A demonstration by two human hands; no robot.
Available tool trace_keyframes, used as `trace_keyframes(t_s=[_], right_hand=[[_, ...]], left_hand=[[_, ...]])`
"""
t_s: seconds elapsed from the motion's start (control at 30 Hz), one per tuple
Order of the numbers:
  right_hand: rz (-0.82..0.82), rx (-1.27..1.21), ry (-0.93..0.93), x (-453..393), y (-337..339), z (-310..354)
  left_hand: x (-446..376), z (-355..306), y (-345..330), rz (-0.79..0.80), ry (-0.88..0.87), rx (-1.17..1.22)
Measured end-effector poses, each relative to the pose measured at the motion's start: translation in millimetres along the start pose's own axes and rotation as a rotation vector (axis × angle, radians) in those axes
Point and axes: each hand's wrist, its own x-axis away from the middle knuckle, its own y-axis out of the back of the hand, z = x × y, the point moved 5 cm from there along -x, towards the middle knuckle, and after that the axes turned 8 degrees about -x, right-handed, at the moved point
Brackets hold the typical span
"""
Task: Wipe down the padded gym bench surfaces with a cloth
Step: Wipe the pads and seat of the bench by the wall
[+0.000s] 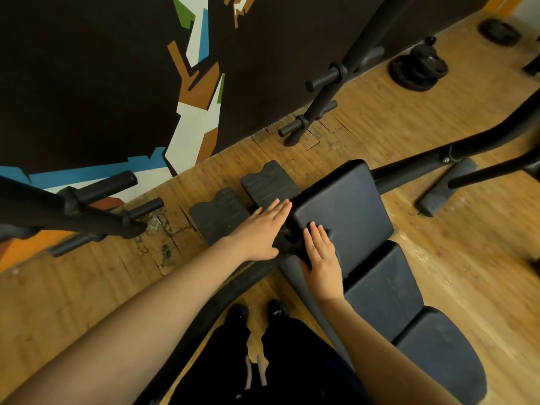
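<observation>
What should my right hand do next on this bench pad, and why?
Probably slide the right hand with the dark cloth across the top pad toward its far edge. The hand lies flat at the pad's near corner, and most of that pad lies beyond it. The left hand rests open beside it.

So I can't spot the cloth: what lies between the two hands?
Head view: between the left hand and right hand shows only the bench pad edge and dark frame; no cloth clearly visible.

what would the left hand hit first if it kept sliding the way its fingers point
Probably the nearer of the two dark ribbed foot pads on the floor. The left hand lies flat, fingers aimed up and to the right along the edge of the bench's top pad. Depth is unclear, so it might pass above the foot pad.
</observation>
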Motion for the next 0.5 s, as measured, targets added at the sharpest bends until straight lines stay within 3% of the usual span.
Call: trace_keyframes(t_s=[0.2, 0.3, 0.43, 0.5], right_hand=[[0.155, -0.003, -0.048, 62, 17, -46], [0.101, -0.082, -0.069, 45, 31, -33], [-0.09, -0.172, -0.096, -32, 44, 0], [-0.076, -0.221, -0.152, -67, 44, 4]], left_hand=[[-1, -1, -1, 0.018, -0.018, -0.05], [-3, 1, -1, 0.011, -0.022, -0.075], [-1, 0, 0, 0.018, -0.011, -0.086], [-1, -1, 1, 0.024, -0.011, -0.096]])
